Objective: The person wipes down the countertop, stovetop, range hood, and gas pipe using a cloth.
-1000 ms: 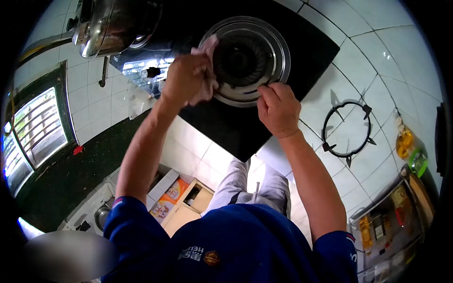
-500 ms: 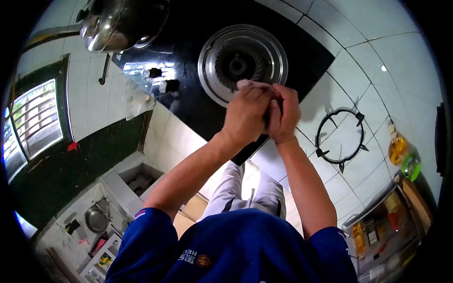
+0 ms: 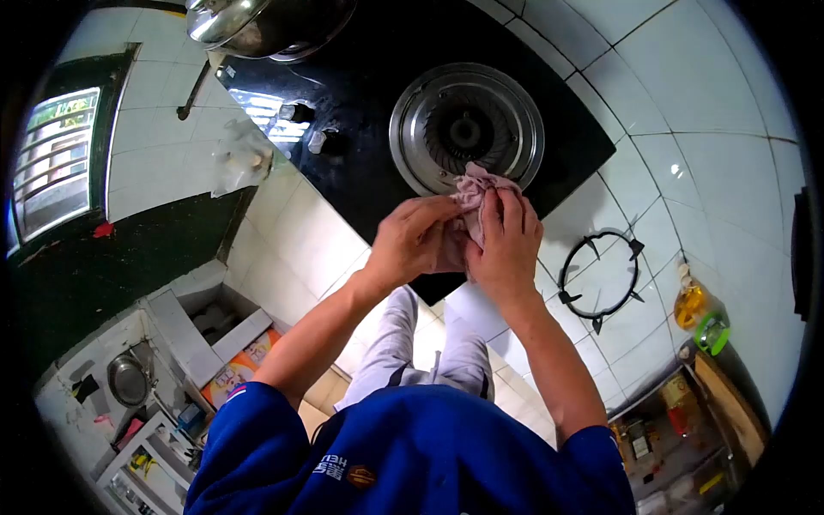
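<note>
A crumpled pink cloth [image 3: 469, 204] is bunched between my two hands, just above the near edge of the black glass stove [image 3: 360, 94]. My left hand [image 3: 410, 236] pinches the cloth from the left side. On the other side, my right hand [image 3: 506, 240] has its fingers curled over the cloth's top. Behind the cloth lies the round metal burner [image 3: 466, 130] with its ring-shaped drip tray, and no pan support stands on it. Part of the cloth is hidden under my fingers.
A lidded metal pot [image 3: 283, 26] occupies the stove's far left. Two control knobs [image 3: 322, 142] sit near the stove's left edge. A black pan support [image 3: 601, 279] rests on the white tiles at right, near an oil bottle [image 3: 689, 305].
My hands have drawn apart, and more of the pink cloth shows between them. The view has shifted, so the burner appears farther right and lower.
</note>
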Action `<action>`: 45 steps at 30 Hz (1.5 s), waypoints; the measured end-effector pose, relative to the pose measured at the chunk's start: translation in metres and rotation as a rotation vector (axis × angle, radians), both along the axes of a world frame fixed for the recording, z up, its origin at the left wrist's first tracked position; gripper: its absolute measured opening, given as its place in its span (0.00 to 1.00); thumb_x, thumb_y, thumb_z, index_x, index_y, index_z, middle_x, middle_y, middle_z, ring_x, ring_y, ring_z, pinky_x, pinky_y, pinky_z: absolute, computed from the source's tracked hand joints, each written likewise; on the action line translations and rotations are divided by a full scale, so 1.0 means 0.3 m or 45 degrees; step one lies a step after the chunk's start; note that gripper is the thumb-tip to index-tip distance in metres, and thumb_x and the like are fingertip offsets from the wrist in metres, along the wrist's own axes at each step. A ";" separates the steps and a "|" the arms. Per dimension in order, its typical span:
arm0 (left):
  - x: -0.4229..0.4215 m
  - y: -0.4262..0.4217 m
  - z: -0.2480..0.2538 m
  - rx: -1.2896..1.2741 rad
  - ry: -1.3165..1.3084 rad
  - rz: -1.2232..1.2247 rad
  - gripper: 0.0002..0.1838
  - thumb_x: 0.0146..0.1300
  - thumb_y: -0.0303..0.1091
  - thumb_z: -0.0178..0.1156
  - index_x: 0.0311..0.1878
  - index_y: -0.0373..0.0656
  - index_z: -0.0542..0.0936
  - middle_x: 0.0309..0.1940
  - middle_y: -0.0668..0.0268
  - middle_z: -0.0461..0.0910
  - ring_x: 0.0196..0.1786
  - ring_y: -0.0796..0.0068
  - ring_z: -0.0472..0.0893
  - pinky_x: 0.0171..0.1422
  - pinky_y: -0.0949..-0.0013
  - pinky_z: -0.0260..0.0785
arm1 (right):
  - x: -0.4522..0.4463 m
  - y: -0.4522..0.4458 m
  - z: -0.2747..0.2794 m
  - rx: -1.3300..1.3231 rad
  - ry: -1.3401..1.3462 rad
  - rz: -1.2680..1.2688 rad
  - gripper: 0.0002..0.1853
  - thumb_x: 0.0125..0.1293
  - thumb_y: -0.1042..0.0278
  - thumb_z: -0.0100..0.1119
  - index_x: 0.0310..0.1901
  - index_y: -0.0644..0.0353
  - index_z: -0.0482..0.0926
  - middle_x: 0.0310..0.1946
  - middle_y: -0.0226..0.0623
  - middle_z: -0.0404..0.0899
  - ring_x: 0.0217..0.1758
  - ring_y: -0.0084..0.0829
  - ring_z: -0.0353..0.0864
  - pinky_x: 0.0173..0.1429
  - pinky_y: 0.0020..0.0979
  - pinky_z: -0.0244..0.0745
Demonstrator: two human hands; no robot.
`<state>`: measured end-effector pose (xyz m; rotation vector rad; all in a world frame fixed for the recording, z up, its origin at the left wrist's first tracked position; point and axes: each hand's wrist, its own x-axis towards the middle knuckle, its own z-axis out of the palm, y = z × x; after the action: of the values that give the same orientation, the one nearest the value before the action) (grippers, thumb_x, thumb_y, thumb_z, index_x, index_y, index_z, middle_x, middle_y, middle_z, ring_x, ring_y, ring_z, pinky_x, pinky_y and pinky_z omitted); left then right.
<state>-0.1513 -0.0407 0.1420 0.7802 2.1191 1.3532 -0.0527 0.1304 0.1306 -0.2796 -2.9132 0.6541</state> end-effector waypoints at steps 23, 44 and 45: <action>-0.038 -0.127 -0.129 -0.259 0.802 -0.007 0.23 0.55 0.25 0.70 0.56 0.42 0.81 0.54 0.60 0.79 0.51 0.58 0.80 0.56 0.60 0.76 | -0.855 0.227 -0.005 0.259 0.162 1.339 0.15 0.55 0.79 0.63 0.44 0.54 0.87 0.50 0.26 0.83 0.56 0.35 0.78 0.60 0.36 0.76; -0.023 -0.183 -0.158 0.104 0.450 0.145 0.21 0.58 0.25 0.65 0.56 0.42 0.77 0.55 0.54 0.75 0.55 0.49 0.77 0.57 0.59 0.75 | -0.171 -0.094 0.056 -0.118 0.028 0.255 0.19 0.62 0.80 0.61 0.55 0.64 0.81 0.57 0.48 0.76 0.59 0.50 0.76 0.65 0.45 0.71; -0.018 -0.178 -0.152 0.183 0.387 0.254 0.22 0.56 0.19 0.64 0.55 0.42 0.76 0.55 0.53 0.74 0.55 0.49 0.77 0.57 0.60 0.75 | -0.236 -0.113 0.079 -0.098 0.055 0.208 0.18 0.62 0.74 0.61 0.54 0.63 0.80 0.56 0.48 0.77 0.61 0.53 0.74 0.65 0.49 0.70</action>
<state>-0.1567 -0.0940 0.0964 0.8997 2.4076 1.5906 -0.1235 0.0964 0.1542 -0.0353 -2.8950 0.7871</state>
